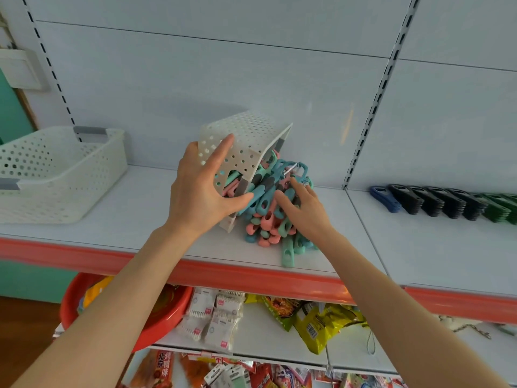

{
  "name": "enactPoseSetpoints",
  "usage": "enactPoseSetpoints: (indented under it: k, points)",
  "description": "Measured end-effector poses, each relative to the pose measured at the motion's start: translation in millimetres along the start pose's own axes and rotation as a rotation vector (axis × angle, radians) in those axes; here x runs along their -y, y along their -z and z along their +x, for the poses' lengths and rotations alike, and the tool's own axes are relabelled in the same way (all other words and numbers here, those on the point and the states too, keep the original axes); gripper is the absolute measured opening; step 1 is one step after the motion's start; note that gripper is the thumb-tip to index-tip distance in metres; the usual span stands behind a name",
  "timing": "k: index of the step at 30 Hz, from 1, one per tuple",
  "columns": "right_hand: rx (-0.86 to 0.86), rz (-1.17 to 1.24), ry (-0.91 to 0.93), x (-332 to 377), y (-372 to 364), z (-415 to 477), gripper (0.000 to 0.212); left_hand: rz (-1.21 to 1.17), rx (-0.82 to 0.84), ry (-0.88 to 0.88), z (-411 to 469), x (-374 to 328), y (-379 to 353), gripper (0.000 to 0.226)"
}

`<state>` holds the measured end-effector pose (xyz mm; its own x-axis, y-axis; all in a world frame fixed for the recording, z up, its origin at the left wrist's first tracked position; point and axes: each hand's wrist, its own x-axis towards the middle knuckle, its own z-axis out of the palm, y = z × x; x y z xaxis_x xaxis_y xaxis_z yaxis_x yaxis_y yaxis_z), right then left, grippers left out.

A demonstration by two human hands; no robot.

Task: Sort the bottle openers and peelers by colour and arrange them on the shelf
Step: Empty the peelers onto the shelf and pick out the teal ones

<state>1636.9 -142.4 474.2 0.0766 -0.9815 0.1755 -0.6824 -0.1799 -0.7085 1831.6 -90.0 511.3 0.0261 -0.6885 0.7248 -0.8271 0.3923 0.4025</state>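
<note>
A white perforated basket [246,141] is tipped on its side on the shelf [117,219]. My left hand [201,191] grips its wall, fingers over the outside and thumb inside the rim. A heap of teal, pink and mint-green openers and peelers [268,217] has spilled out of it onto the shelf. My right hand [305,208] rests on top of the heap with its fingers reaching into the pieces. A mint-green piece [287,252] lies near the shelf's front edge.
A second white basket [56,169] stands at the left of the shelf. On the right, a row of blue, black and dark green openers [444,203] lies against the back. The shelf has a red front edge [251,278]. Snack packets fill the shelf below.
</note>
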Motion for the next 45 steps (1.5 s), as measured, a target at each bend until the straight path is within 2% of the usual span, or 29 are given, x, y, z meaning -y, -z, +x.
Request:
enactPoseSetpoints:
  k: [9, 27, 41, 45]
  points:
    - [0.034, -0.090, -0.054, 9.4, -11.3, 3.7, 0.087, 0.040, -0.034, -0.012, 6.2, 11.2, 15.8, 0.086]
    - [-0.012, -0.121, -0.041, 22.6, -16.5, 8.4, 0.082, 0.022, -0.084, -0.032, 15.7, 27.2, 40.8, 0.084]
    - [-0.006, -0.147, -0.048, 29.3, -16.5, 7.8, 0.082, 0.034, -0.055, -0.130, 15.4, 35.3, 49.8, 0.080]
    - [-0.014, -0.162, -0.041, 31.5, -16.0, 7.9, 0.083, 0.012, -0.069, -0.104, 19.4, 34.3, 57.0, 0.082]
